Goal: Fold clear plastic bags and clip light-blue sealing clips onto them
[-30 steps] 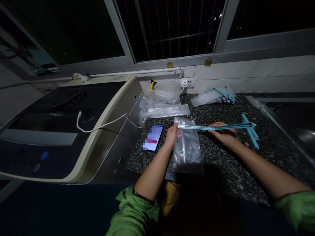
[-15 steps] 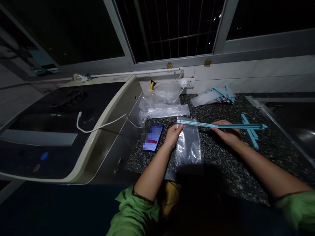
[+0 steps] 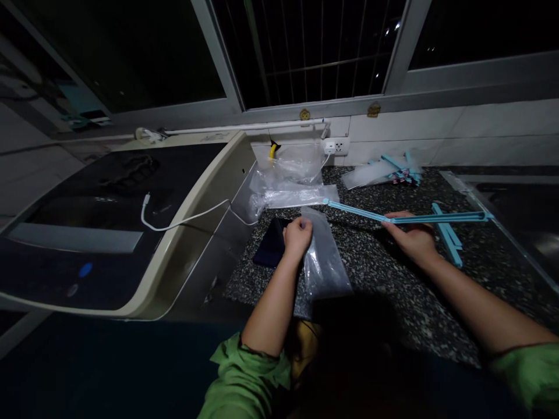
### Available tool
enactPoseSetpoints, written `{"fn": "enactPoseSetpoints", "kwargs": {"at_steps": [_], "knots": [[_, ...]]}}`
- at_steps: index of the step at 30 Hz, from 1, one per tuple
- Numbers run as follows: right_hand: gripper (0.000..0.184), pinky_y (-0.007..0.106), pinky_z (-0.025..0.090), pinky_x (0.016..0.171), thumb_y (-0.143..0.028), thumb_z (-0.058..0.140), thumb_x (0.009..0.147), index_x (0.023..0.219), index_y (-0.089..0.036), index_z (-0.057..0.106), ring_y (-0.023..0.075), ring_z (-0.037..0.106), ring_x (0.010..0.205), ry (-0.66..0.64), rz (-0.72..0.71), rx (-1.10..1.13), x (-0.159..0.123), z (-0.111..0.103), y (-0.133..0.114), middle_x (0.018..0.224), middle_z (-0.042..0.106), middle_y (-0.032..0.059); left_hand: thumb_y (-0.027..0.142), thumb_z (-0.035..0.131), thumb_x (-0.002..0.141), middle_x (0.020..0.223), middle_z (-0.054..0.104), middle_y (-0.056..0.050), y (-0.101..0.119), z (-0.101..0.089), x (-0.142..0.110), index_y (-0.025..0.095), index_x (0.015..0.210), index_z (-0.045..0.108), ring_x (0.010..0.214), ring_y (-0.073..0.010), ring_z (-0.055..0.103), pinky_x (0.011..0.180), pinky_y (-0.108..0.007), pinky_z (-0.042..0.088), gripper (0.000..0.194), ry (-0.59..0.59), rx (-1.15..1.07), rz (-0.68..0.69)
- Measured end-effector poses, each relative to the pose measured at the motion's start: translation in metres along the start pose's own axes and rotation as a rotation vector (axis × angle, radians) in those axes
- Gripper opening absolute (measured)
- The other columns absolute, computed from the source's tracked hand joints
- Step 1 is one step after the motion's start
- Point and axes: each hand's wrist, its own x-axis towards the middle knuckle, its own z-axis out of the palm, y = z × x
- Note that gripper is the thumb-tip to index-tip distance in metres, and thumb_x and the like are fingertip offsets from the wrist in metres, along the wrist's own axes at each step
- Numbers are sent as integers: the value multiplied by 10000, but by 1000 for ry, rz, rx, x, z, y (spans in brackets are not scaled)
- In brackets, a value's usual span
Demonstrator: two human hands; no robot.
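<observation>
Light-blue hinged strip [image 3: 445, 217] right of centre, its joint pinched in the right hand's [image 3: 406, 230] fingers.
Near the centre, the left hand's [image 3: 298, 234] fingers curl closed beside the upper end of a clear plastic bag [image 3: 325, 259], grip on it unclear; the dark-screened phone [image 3: 267, 245] lies just left, on speckled countertop [image 3: 371, 262].

A hinged light-blue plastic strip [image 3: 441, 218] is held near its bend by the right hand [image 3: 414, 237], its two arms spread at a wide angle. The left hand [image 3: 298, 235] is curled at the edge of a clear plastic bag [image 3: 325, 256], which is laid flat on the speckled countertop [image 3: 375, 273]; whether the bag is gripped cannot be told. The dark-screened phone [image 3: 269, 244] is partly covered by that hand. Crossed blue strips [image 3: 449, 238] are placed beyond the right hand.
</observation>
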Motion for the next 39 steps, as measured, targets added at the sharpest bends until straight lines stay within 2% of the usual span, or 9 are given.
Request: {"fn": "enactPoseSetpoints", "kwargs": {"at_steps": [3,7,13,17,21,26,39], "knots": [[239,369,521,729,-453,585,730,766,-222,636,218,638,750,14,17,7,0,-1,1,805,682,53,194,590,646,589,562,9,-2,4,0,183,605,606,680,-156,516,691,-235,363,45,26,10,102],[255,374,518,742,-458,586,725,779,-212,631,222,639,771,49,40,29,2,-2,4,809,679,56,238,577,679,643,591,8,-4,12,-3,163,661,623,668,-132,512,700,-223,372,90,-116,-125,152],[249,392,524,714,-448,620,685,769,-214,625,235,642,725,100,120,76,5,-2,9,774,686,60,255,647,625,757,619,16,-4,17,-12,171,816,634,693,-112,520,705,-214,380,209,-417,-349,30],[227,390,524,691,-429,614,686,744,-210,628,239,644,709,112,129,51,7,-2,15,767,692,71,267,692,588,801,627,17,0,16,-18,186,864,639,660,-103,519,662,-213,381,292,-528,-457,-55],[218,388,526,668,-426,606,689,737,-215,631,233,643,670,78,110,-7,7,0,18,726,690,59,317,743,547,785,638,2,8,13,-22,178,844,654,653,-110,535,660,-223,395,340,-559,-526,-106],[193,386,528,728,-419,581,713,724,-234,636,231,653,735,-24,45,-54,1,5,10,787,696,55,337,774,519,701,633,8,13,13,-26,168,836,675,617,-108,534,635,-223,389,372,-579,-532,-134],[200,407,529,762,-424,588,712,718,-232,642,231,653,757,-83,-9,-14,-9,13,-3,778,699,56,331,781,470,565,615,11,5,20,-24,128,661,627,490,-93,509,542,-226,365,318,-575,-531,-320]]}}
